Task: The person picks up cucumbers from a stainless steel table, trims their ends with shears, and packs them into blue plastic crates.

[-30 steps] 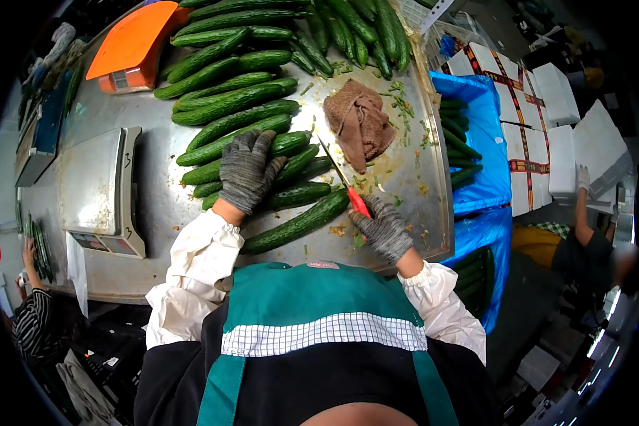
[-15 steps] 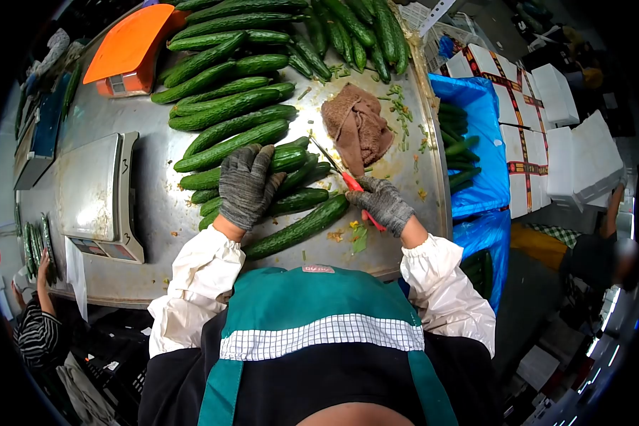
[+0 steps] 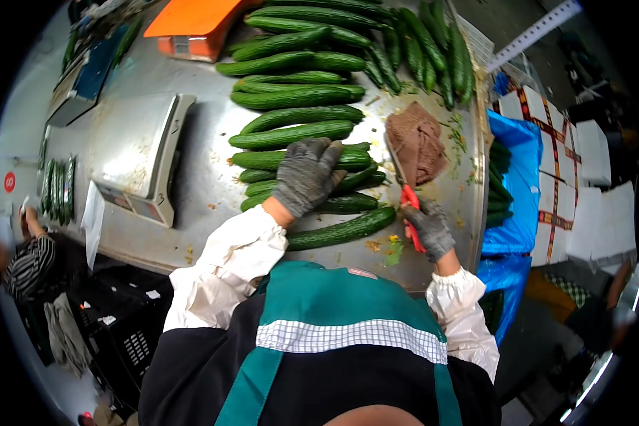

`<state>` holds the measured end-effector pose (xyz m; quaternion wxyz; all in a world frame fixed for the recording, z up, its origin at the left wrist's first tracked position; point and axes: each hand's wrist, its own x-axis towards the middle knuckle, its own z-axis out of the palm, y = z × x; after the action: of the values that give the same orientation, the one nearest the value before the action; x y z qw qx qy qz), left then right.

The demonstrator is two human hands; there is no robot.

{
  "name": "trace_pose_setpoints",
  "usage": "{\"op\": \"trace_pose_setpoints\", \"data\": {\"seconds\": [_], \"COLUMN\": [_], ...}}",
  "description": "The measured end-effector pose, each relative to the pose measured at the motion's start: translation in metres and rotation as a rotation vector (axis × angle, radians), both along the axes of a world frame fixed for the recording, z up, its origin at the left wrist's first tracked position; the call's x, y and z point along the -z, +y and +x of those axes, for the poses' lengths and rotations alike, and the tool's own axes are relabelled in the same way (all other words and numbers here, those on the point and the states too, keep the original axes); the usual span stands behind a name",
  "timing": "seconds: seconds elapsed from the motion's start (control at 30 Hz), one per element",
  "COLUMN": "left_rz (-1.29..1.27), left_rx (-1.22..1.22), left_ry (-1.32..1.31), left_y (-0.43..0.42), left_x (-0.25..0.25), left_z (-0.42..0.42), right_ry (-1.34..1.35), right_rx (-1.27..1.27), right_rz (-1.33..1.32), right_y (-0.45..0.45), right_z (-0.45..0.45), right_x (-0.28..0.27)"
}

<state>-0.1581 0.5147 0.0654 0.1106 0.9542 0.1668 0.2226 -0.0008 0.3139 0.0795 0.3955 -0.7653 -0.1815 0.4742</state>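
Note:
Under a grey knitted glove, my left hand [image 3: 307, 176] is wrapped over a green cucumber [image 3: 258, 160] in the middle of a row lying on the metal table [image 3: 209, 153]. My right hand [image 3: 428, 226], gloved too, holds red-handled scissors [image 3: 410, 199] near the table's right part, their blades pointing away from me beside a crumpled brown cloth [image 3: 415, 142]. A single cucumber [image 3: 342, 231] lies nearest to me, between my two hands. More cucumbers [image 3: 295, 97] are lined up farther back.
A flat scale [image 3: 131, 145] and an orange scale [image 3: 195, 20] stand on the left. Blue-lined crates [image 3: 522, 184] with cucumbers and white boxes [image 3: 554, 177] are on the right. A co-worker's striped sleeve [image 3: 32, 264] shows at the left edge, another person at the right.
The view has swung, so the table and its contents appear farther right. My right hand with the scissors has drawn slightly back from the row. My left hand stays on the cucumbers.

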Motion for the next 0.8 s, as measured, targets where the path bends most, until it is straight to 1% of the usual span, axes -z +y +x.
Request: {"op": "trace_pose_setpoints", "data": {"seconds": [0.07, 0.1, 0.17, 0.23, 0.3, 0.37, 0.43, 0.5, 0.57, 0.63, 0.7, 0.73, 0.77, 0.8], "left_rz": [-0.026, -0.023, -0.115, -0.151, -0.178, -0.178, -0.143, -0.273, -0.258, -0.362, -0.466, -0.586, -0.585, -0.593], "left_rx": [0.003, -0.018, 0.015, 0.016, 0.039, 0.024, -0.063, -0.300, -0.476, -0.584, -0.531, -0.505, -0.504, -0.480], "left_ry": [0.050, 0.050, 0.067, 0.046, 0.012, -0.019, -0.172, -0.175, -0.081, 0.278, 0.383, 0.435, 0.435, 0.369], "left_y": [0.004, 0.006, 0.011, 0.017, 0.020, 0.026, 0.045, 0.072, 0.108, 0.116, 0.126, 0.125, 0.125, 0.124], "left_x": [-0.001, 0.000, 0.005, 0.009, 0.011, 0.009, 0.003, 0.007, 0.027, 0.017, 0.027, 0.025, 0.031, 0.037], "left_z": [0.002, 0.003, 0.007, 0.011, 0.010, 0.001, -0.020, -0.051, -0.092, -0.119, -0.130, -0.131, -0.134, -0.136], "right_ry": [0.091, 0.093, 0.094, 0.113, 0.149, 0.151, 0.146, 0.164, 0.177, 0.212, 0.221, 0.224, 0.231, 0.237], "right_rx": [0.136, 0.115, 0.274, 0.206, 0.261, 0.252, 0.281, 0.305, 0.352, 0.371, 0.362, 0.362, 0.361, 0.362], "right_rz": [0.067, 0.070, 0.282, 0.265, 0.381, 0.379, 0.415, 0.404, 0.419, 0.431, 0.446, 0.447, 0.449, 0.450], "right_y": [-0.006, -0.008, -0.014, -0.018, -0.019, -0.022, -0.024, -0.028, -0.038, -0.045, -0.049, -0.050, -0.052, -0.053], "right_z": [-0.002, -0.006, -0.014, -0.017, -0.025, -0.029, -0.034, -0.040, -0.040, -0.042, -0.044, -0.044, -0.044, -0.044], "right_x": [-0.004, -0.004, -0.004, -0.009, -0.010, -0.005, -0.002, -0.008, -0.005, -0.006, -0.005, -0.004, -0.001, 0.001]}}
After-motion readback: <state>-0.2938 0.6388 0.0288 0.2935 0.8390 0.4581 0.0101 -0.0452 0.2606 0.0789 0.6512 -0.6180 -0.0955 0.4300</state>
